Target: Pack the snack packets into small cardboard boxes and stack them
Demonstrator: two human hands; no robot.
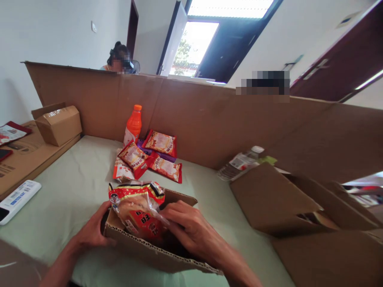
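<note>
The cardboard partition [209, 115] stands upright behind the open carton [143, 245], spanning the full width of the counter [68, 187], which carries a pale green cover. A large carton [269, 199] with loose flaps lies to the right of the open carton, well apart from it. A small taped box [58, 123] sits far to the left of and behind the open carton.

The open carton is at the near edge of the counter, top flaps up. The snack bag [137, 211], red and clear, stands tilted in the carton, with its upper half above the rim.

The right hand [191, 231] reaches into the carton from the right; its grip is closed on the lower side of the snack bag. The left hand [92, 231] lies against the carton's left wall, its grip closed around that corner.

Behind the carton:
- a pile of red snack packets [161, 143];
- an orange bottle [133, 124], upright, beside the pile;
- a clear bottle [239, 163], lying on its side, to the right.

A white remote [18, 197] lies to the left.
</note>
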